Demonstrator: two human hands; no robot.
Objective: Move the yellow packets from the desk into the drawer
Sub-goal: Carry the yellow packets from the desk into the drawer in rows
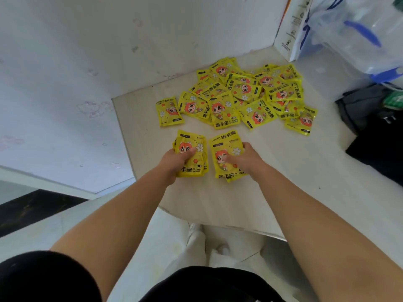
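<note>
A loose heap of several yellow packets, each printed with a red-haired cartoon figure, lies at the back of the pale desk. My left hand grips a thick stack of yellow packets just above the desk. Beside it, my right hand holds a second, thinner stack of packets. Both stacks sit a little nearer to me than the heap. No drawer is in view.
A white paper bag and a clear plastic bag with blue print stand at the back right. Dark cloth lies at the desk's right. A white wall closes the left and back. The desk's near edge is rounded.
</note>
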